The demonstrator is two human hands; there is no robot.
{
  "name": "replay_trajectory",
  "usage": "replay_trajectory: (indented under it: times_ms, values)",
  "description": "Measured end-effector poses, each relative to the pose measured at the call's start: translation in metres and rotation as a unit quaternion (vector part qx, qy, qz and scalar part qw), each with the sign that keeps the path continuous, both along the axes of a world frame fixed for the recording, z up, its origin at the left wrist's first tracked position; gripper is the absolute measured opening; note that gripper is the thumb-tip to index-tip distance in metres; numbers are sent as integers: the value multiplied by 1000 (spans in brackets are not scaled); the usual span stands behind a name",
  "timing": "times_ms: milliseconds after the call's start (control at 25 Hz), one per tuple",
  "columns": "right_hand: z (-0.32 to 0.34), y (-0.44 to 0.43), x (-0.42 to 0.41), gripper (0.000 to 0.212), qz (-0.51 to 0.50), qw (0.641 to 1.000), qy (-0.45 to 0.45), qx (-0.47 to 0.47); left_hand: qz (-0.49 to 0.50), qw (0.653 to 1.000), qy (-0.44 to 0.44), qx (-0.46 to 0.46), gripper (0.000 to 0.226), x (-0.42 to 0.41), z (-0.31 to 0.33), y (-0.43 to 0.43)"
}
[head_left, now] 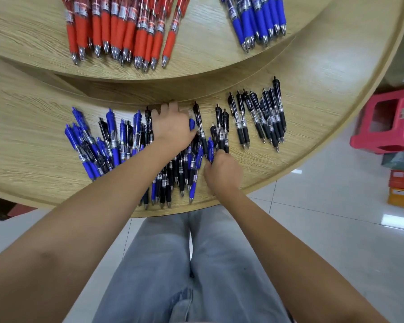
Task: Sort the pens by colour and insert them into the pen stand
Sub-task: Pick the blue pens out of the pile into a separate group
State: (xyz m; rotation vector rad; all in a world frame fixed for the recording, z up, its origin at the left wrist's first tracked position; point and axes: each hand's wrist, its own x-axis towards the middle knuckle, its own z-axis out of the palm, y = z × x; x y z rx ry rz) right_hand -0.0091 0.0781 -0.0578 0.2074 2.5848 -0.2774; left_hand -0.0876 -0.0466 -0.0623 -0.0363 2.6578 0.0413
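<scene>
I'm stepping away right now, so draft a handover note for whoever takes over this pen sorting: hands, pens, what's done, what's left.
Left hand: flat on the mixed pile of blue and black pens, lower table level.
Right hand: grips black pens at the pile's right edge.
Done: red pens and blue pens grouped on the upper level; black row sorted at lower right.
Left: split the mixed pile; load the pen stand, which is not in view.

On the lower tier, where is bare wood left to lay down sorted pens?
Bare wood lies left of the mixed pile and right of the black pens. It is crowded between them, around the left hand and right hand.
</scene>
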Motion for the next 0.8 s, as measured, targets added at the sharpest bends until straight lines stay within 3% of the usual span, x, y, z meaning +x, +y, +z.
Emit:
replay_trajectory:
  times_ms: [200, 320, 480, 600, 800]
  values:
    - [0, -2, 3, 18, 57, 997, 16, 42, 11, 999, -12, -28, 47, -1, 2, 16]
    - [0, -1, 1, 17, 56, 998, 8, 33, 41, 999, -9, 1, 44, 1, 4, 18]
    - [9, 18, -10, 28, 2, 1000, 16, -27, 160, 968, 67, 180, 24, 12, 15, 13]
    - [18, 36, -21, 16, -41, 989, 37, -141, 160, 942, 89, 280, 18, 21, 27, 15]
    - [32, 46, -36, 10, -77, 975, 15, -210, 104, 977, 43, 180, 30, 30, 7, 29]
